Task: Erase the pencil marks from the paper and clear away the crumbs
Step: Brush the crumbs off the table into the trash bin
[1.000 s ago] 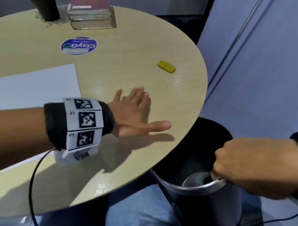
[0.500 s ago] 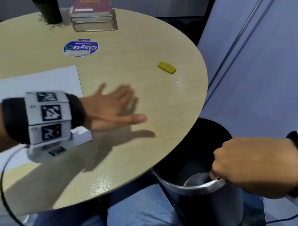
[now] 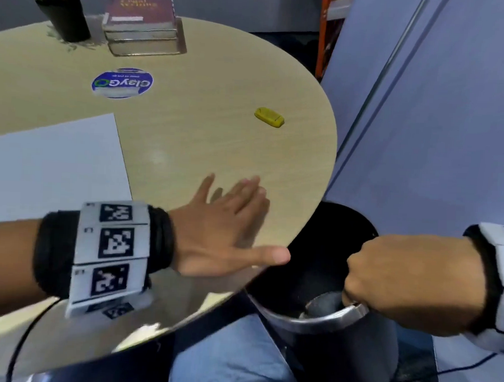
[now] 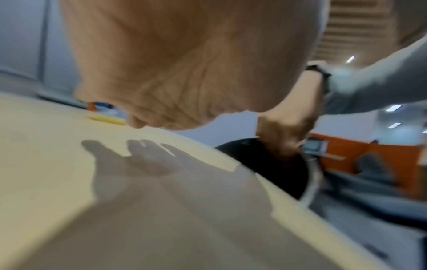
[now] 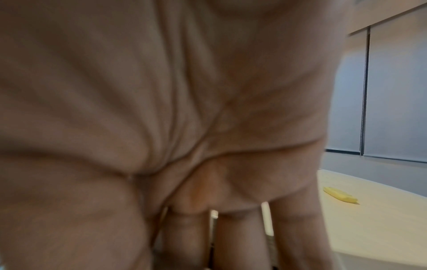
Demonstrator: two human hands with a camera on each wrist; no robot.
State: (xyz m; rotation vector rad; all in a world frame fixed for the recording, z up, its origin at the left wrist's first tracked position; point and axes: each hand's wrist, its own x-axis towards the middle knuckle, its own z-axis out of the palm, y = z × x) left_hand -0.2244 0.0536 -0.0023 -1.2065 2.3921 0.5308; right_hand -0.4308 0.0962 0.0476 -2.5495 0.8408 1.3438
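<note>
Left hand [image 3: 223, 233] flat on table [image 3: 221, 74], white paper [image 3: 52, 164], yellow eraser [image 3: 269, 117]

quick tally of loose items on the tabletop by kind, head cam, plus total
Paper sheet: 1
Yellow eraser: 1
Round blue sticker: 1
Books in the stack: 3, as far as the spines show
Potted plant: 1
Total: 7
Not counted: the bin beside the table, held at its rim by the right hand.
</note>
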